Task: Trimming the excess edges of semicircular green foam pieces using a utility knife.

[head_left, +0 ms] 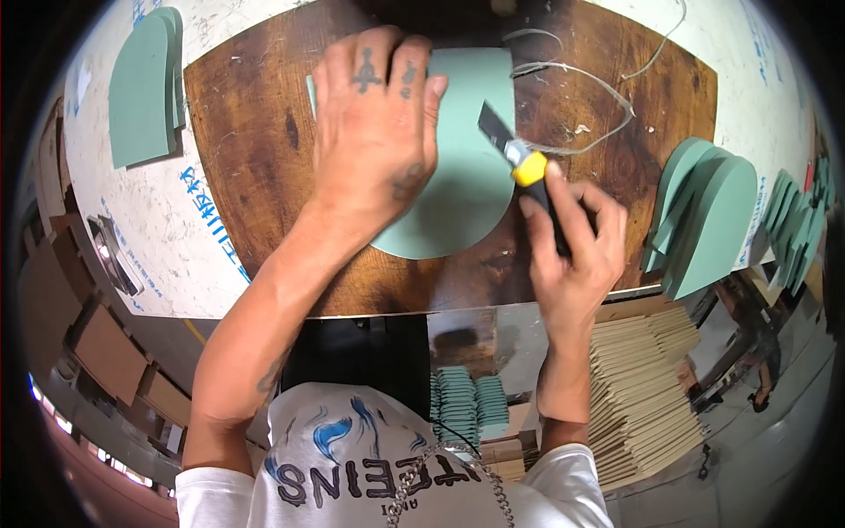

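Observation:
A sage-green panel (462, 207) with a rounded near end lies on a dark brown wood-grain board (251, 132). My left hand (374, 132) presses down on the panel's left side, its fingers bent at the far edge and the thumb along the right. In my right hand (576, 242) is a utility knife (530, 167) with a dark blade, a yellow collar and a black handle. Its blade points up and left over the panel's right edge; whether the tip touches, I cannot tell. Thin pale strips (616, 123) curl on the board beside the panel.
Similar green panels stand at the left (145, 97) and right (713, 216) on a white printed tabletop (238, 40). A roll of tape (113, 255) sits at the left edge. Below the table are stacked tan boards (638, 396) and stacks of green pieces (458, 400).

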A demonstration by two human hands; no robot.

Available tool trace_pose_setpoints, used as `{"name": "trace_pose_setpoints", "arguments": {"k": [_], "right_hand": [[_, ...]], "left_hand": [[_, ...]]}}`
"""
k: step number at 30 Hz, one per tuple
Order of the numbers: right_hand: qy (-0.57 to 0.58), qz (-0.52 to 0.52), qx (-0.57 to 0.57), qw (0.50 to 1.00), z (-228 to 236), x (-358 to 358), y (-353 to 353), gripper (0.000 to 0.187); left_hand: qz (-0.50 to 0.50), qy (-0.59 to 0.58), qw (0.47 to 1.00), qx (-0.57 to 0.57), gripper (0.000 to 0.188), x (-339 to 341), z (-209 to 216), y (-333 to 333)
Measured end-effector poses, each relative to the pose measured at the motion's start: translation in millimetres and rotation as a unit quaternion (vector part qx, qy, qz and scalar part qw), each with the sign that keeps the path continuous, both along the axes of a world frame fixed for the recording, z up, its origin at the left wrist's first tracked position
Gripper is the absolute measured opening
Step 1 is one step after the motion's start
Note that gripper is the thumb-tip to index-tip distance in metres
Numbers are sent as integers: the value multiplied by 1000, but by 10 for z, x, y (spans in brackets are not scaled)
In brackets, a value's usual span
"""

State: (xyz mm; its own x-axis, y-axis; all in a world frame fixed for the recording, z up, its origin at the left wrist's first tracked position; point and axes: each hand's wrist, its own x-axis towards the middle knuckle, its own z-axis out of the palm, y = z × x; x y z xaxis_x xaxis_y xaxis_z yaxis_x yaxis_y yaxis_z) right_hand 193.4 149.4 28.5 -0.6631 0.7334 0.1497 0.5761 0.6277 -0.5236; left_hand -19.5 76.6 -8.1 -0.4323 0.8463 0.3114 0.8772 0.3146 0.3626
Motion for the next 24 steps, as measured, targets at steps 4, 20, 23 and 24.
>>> {"name": "trace_pose_setpoints", "arguments": {"k": [4, 20, 23, 24], "right_hand": [[3, 23, 23, 999, -50, -266, 293, 39], [448, -299, -338, 772, 1, 368, -518, 55], [507, -396, -392, 657, 65, 672, -1306, 49], [494, -440, -399, 635, 88, 715, -1560, 44]], "left_hand": [[9, -17, 1000, -16, 27, 21, 35, -16], [-69, -3, 997, -34, 37, 52, 159, 41], [-193, 46, 978, -62, 42, 19, 144, 4], [-220, 54, 972, -60, 42, 6, 177, -9]]}}
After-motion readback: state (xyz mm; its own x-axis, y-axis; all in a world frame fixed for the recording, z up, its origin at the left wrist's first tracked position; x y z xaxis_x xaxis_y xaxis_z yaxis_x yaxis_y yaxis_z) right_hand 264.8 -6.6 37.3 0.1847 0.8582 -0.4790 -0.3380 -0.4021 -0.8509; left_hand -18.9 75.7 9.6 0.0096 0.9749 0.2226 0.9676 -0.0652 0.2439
